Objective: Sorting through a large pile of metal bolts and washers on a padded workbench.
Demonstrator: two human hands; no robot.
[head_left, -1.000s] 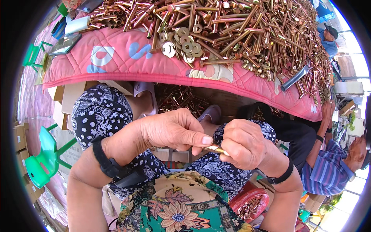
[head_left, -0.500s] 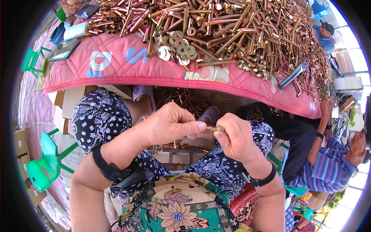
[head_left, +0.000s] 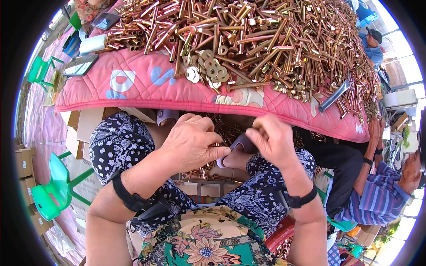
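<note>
My left hand (head_left: 191, 142) hangs over my lap, below the edge of the pink quilt (head_left: 146, 98). Its fingers are loosely bent and its thumb stands out, with nothing visible in it. To its right, my right hand (head_left: 274, 141) is near the quilt's edge, its fingers curled and apart from the thumb; no part shows between them. A gap separates the two hands. Beyond them a large heap of brassy-pink metal bolts (head_left: 262, 40) covers the quilt. Flat washers (head_left: 208, 66) lie in a small pile at its near side, beside small nuts (head_left: 288, 88).
A metal tube-like tool (head_left: 335, 95) lies at the heap's right. A phone (head_left: 80, 65) rests on the quilt's left. Cardboard boxes (head_left: 91, 126) and more bolts are under the quilt. A green chair (head_left: 55, 186) stands left; a co-worker (head_left: 372, 190) sits close on the right.
My hands have moved apart from the small metal piece they were pinching together, and it no longer shows. The fingers have loosened, and the view has shifted slightly.
</note>
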